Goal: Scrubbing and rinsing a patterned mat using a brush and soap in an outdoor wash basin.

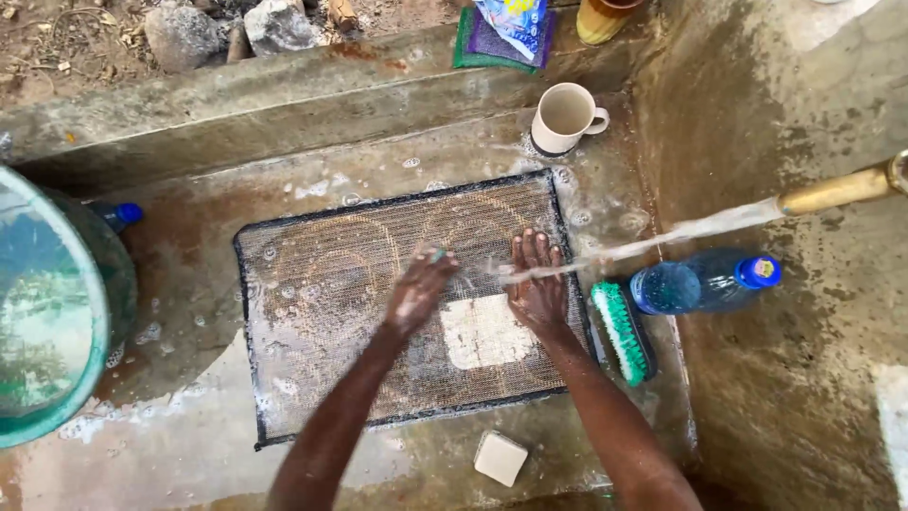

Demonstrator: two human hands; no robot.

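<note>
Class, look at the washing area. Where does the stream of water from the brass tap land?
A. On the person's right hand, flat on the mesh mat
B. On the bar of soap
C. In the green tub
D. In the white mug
A: the stream from the brass tap arcs leftward and lands on the right hand, which lies spread flat on the mesh mat.

Outdoor wash area: wet concrete floor (189, 445) with soap foam, low concrete curb (284, 95) behind, damp concrete wall (804, 378) at right. Bare soil and stones (227, 28) beyond the curb. Even daylight.
</note>
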